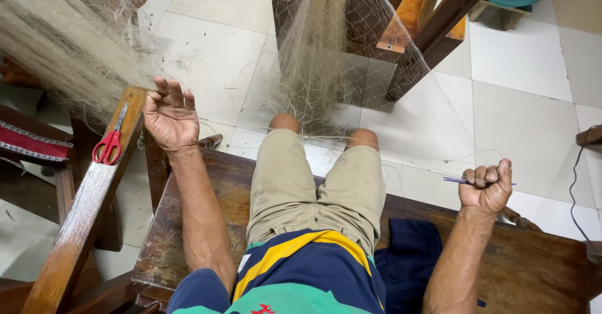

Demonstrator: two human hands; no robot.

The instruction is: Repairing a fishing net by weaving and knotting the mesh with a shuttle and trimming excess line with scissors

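Left of the knees, pale fishing net [69, 44] bunches above a wooden armrest [88, 195] where red-handled scissors [111, 141] lie. Just right of the scissors, the left hand [170, 116] is raised with its grip released, fingers spread, nothing in it. More net [320, 69] hangs from a wooden frame [433, 26] straight ahead of the knees, down to them. Far right of the knees, the right hand [486, 188] has its grip clenched on a thin blue netting needle [453, 180], above the wooden bench [533, 257].
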